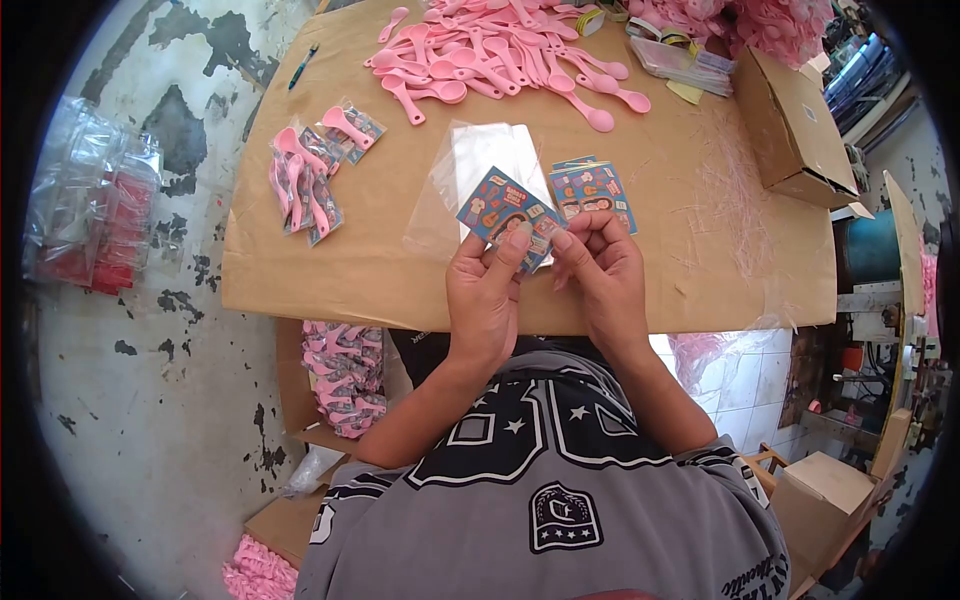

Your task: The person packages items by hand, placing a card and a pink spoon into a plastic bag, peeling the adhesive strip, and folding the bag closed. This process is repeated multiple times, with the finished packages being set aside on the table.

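Now holding the printed card (498, 205) over the white stack (492, 148) with the left hand (487, 290), touching one card edge with the right hand (607, 268), unclear whether pinching; liable to bend a corner by pressing unevenly.

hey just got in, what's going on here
A person's left hand holds a blue printed card above the table, with the right hand at its edge. Clear plastic bags lie beneath it, more cards beside them. A heap of pink spoons lies farther back; at left are bagged spoons with cards.
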A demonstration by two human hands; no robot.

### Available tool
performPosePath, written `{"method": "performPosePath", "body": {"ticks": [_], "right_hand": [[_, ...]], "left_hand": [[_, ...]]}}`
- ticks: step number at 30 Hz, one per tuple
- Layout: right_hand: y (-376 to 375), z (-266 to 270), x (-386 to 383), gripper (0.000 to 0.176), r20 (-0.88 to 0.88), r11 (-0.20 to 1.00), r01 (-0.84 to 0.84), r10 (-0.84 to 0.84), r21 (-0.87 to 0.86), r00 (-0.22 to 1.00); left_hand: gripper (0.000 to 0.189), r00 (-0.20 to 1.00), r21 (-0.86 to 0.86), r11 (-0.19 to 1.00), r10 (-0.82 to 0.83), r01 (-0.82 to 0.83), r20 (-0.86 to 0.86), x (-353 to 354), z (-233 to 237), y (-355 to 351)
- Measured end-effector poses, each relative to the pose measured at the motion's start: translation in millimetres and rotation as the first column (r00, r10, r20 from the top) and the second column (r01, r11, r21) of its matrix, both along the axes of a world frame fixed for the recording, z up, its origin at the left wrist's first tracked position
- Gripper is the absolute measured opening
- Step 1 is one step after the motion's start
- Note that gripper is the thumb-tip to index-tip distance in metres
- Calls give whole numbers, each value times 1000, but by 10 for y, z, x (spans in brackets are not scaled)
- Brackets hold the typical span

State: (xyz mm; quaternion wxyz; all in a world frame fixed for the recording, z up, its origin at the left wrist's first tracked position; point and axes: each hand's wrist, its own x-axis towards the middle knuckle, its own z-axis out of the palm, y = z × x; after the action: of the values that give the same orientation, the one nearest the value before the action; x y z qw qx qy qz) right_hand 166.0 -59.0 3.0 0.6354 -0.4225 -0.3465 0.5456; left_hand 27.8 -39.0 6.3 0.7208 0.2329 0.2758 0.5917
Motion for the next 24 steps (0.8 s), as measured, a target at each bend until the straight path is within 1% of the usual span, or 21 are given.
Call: {"method": "performPosePath", "body": {"ticks": [3,6,7,9,12,15,18,22,23,24], "right_hand": [[-21,16,-8,19,-126,997,-52,44,-60,991],[-53,86,-47,22,-170,996,-71,61,-54,983],[-61,107,-65,21,-159,994,-81,70,-69,985],[-70,140,-109,20,-137,990,-101,87,-99,987],[-83,162,-144,20,-1,990,-116,116,-78,993],[-66,87,-127,19,103,992,-94,102,-79,989],[-87,102,-149,20,113,999,12,-6,-52,994],[-104,179,-140,24,-5,991,-65,64,-116,998],[-109,174,-148,24,17,983,-104,108,-150,994],[-117,157,-161,24,67,985,-118,127,-123,990]], "left_hand": [[25,999,-13,999,36,-36,9,-10,-41,11],[25,998,3,999,50,-50,41,-42,9,10],[25,997,13,999,49,-50,55,-59,34,8],[25,998,-3,998,64,-64,21,-100,-41,17],[25,997,18,997,73,-73,-7,-105,-50,0],[26,998,37,998,58,-57,-8,-94,-50,-41],[29,997,41,997,68,-70,31,-138,-98,-21],[31,993,19,994,108,-109,45,-214,-96,43],[31,994,26,994,103,-104,48,-220,-81,41],[30,994,32,995,97,-99,50,-222,-63,34]]}}
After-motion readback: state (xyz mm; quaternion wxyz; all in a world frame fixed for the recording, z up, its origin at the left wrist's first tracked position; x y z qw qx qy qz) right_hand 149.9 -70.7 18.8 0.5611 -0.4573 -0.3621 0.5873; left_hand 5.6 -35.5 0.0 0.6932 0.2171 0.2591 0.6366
